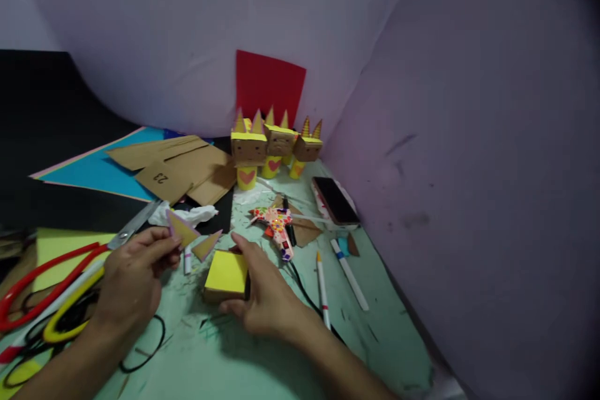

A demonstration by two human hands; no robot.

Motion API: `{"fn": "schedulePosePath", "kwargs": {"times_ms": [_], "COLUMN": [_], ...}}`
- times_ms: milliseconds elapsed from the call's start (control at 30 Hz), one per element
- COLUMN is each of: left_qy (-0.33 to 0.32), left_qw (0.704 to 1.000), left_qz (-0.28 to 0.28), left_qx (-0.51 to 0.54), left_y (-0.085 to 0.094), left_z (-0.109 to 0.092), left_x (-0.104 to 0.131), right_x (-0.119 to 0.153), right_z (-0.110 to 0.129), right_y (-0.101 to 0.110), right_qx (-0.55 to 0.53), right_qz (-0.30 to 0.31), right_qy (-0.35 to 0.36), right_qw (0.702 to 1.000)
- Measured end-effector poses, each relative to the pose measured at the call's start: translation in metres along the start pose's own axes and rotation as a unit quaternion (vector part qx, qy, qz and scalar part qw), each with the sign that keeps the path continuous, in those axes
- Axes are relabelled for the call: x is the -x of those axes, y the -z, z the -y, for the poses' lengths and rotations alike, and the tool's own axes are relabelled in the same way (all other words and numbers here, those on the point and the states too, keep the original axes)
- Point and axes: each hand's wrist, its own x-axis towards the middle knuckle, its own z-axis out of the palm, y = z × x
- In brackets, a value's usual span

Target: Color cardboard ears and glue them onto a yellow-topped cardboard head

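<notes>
My left hand (pixel 135 272) pinches a small cardboard triangle (pixel 182 229) with a purple edge between thumb and fingers. A second cardboard triangle (pixel 207 245) is just to its right; whether it lies on the table or leans on something I cannot tell. My right hand (pixel 269 294) grips a small cardboard box (pixel 226 272) with a yellow top, thumb at the near side and fingers at the far right side. Beyond that hand lies a flower-patterned glue gun (pixel 275 222) on a scrap of cardboard.
Several cardboard figures (pixel 248 150) with pointed ears stand at the back, before a red sheet (pixel 269 84). Scissors with red handles (pixel 51 272) lie at left. Cardboard pieces (pixel 206 169) rest on blue paper (pixel 98 172). On the right are a phone (pixel 335 200) and two markers (pixel 350 276).
</notes>
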Motion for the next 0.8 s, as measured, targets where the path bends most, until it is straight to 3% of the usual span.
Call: {"fn": "schedulePosePath", "kwargs": {"times_ms": [133,200,267,333,367,467,667,733,800], "left_qy": [-0.011,-0.015,-0.011,-0.009,-0.008,0.002,0.045,0.045,0.041], "left_qw": [0.999,0.998,0.998,0.998,0.998,0.998,0.997,0.997,0.996], "left_qz": [0.007,-0.002,-0.013,-0.020,-0.020,-0.017,-0.008,-0.011,-0.024], "left_qx": [-0.035,-0.054,-0.059,-0.056,-0.056,-0.059,-0.063,-0.068,-0.074], "left_y": [-0.009,-0.011,-0.012,-0.011,-0.011,-0.006,0.003,0.007,0.010], "left_z": [-0.010,-0.014,-0.015,-0.013,-0.012,-0.008,0.003,0.006,0.007], "left_x": [0.012,0.015,0.015,0.011,0.009,0.004,-0.004,-0.006,-0.007], "right_x": [0.014,0.022,0.026,0.023,0.019,0.003,-0.022,-0.026,-0.029], "right_z": [-0.001,-0.005,-0.015,-0.029,-0.036,-0.050,-0.042,-0.043,-0.047], "right_y": [0.021,0.033,0.049,0.067,0.074,0.084,0.063,0.059,0.059], "right_qx": [-0.024,-0.044,-0.050,-0.003,0.043,0.084,0.207,0.192,0.082], "right_qz": [0.008,-0.058,-0.165,-0.239,-0.231,-0.201,-0.157,-0.157,-0.177], "right_qy": [0.028,0.009,-0.032,-0.120,-0.160,-0.188,-0.218,-0.236,-0.253], "right_qw": [0.999,0.997,0.985,0.964,0.959,0.958,0.941,0.940,0.948]}}
